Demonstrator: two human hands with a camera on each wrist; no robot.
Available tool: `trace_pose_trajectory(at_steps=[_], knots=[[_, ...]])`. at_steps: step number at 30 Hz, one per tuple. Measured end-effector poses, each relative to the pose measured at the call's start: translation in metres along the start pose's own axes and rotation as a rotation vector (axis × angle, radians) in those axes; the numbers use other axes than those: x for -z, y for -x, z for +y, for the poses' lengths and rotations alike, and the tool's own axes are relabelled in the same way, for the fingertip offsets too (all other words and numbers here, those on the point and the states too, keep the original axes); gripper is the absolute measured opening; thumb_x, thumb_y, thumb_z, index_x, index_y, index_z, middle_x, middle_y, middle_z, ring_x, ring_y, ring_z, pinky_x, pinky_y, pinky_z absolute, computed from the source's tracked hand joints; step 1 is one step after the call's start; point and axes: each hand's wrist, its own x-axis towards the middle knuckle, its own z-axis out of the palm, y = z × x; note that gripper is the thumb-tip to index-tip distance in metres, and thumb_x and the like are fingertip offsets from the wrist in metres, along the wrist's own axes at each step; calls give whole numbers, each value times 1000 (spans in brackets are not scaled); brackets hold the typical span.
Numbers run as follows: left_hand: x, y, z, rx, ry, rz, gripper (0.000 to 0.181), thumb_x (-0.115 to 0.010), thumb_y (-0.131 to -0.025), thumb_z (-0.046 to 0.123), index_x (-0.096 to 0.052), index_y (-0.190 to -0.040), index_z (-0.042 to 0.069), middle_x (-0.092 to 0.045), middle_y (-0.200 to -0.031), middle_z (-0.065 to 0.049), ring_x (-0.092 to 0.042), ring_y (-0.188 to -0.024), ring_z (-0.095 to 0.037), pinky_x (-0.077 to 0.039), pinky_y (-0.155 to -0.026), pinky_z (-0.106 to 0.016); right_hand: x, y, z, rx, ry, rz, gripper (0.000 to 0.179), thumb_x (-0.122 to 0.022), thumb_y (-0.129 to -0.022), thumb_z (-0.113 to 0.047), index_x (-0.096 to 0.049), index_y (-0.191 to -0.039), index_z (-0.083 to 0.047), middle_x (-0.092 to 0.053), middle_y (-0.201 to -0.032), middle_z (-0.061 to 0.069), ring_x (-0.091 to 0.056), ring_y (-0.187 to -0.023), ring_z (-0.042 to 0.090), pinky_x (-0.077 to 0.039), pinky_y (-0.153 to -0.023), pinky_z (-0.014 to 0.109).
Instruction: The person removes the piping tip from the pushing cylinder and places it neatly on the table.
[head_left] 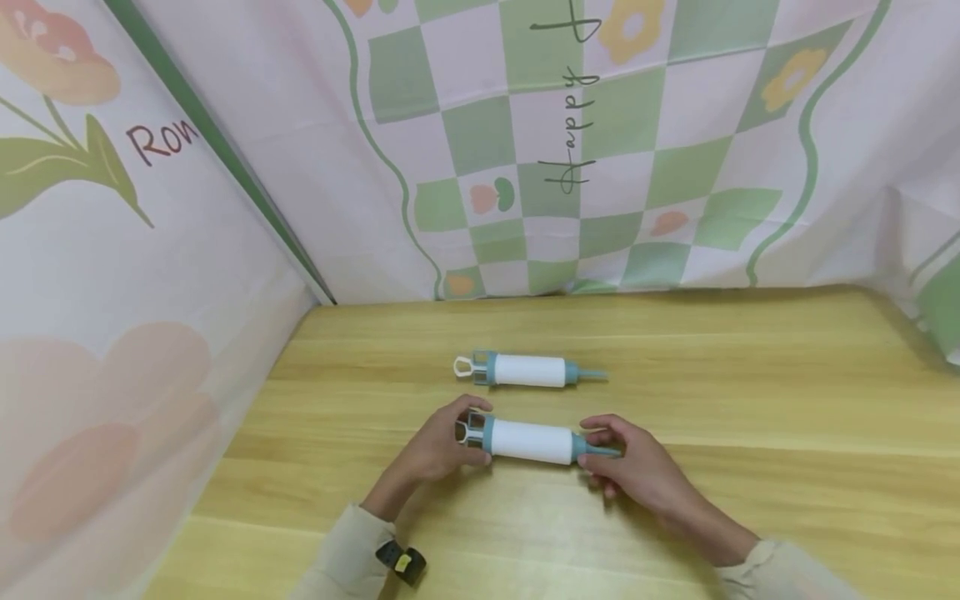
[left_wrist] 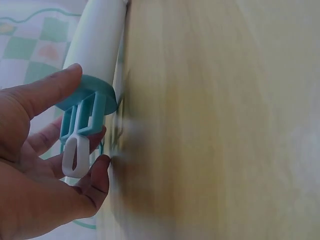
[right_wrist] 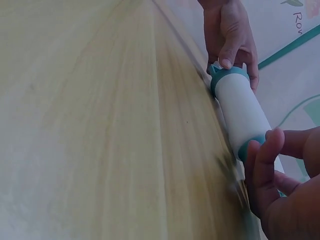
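A white syringe-like tube [head_left: 531, 442] with teal ends lies crosswise between the hands, low over the tabletop. At its left end are a teal open frame and a white loop handle [left_wrist: 76, 157]; a thin teal nozzle [head_left: 602, 452] extends from the right end. My left hand [head_left: 444, 446] holds the handle end, thumb [left_wrist: 52, 90] on the teal collar and the other fingers behind the frame. With curled fingers, my right hand [head_left: 637, 467] grips the nozzle end. Whether the tube touches the table cannot be told.
A second matching tube [head_left: 529, 371] lies farther back, parallel to the held one. The wooden table [head_left: 750, 375] meets a checked curtain [head_left: 555, 167] at the back and a floral one [head_left: 112, 292] on the left. A black wrist strap [head_left: 401, 562] sits on the left sleeve.
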Motion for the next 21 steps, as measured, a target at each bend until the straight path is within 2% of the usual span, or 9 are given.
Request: trace_pose_trajectory(at_steps=[7, 21], knots=[[-1, -1, -3, 4, -4, 20, 52, -84, -76, 1, -60, -122, 9, -64, -110, -3, -59, -100, -23, -49, -89, -44, -3, -2, 1, -3, 21, 13, 49, -69, -91, 0, -49, -134, 9, -59, -119, 20, -62, -70, 25, -51, -50, 27], [-3, 1, -3, 20, 22, 25, 50, -86, -75, 5, -64, -119, 13, -64, -108, -1, -58, -98, -22, -48, -87, -43, -3, 0, -4, -39, 44, 85, 39, -68, -90, -1, -57, -127, 4, -61, -111, 15, -59, -67, 21, -43, -46, 22]])
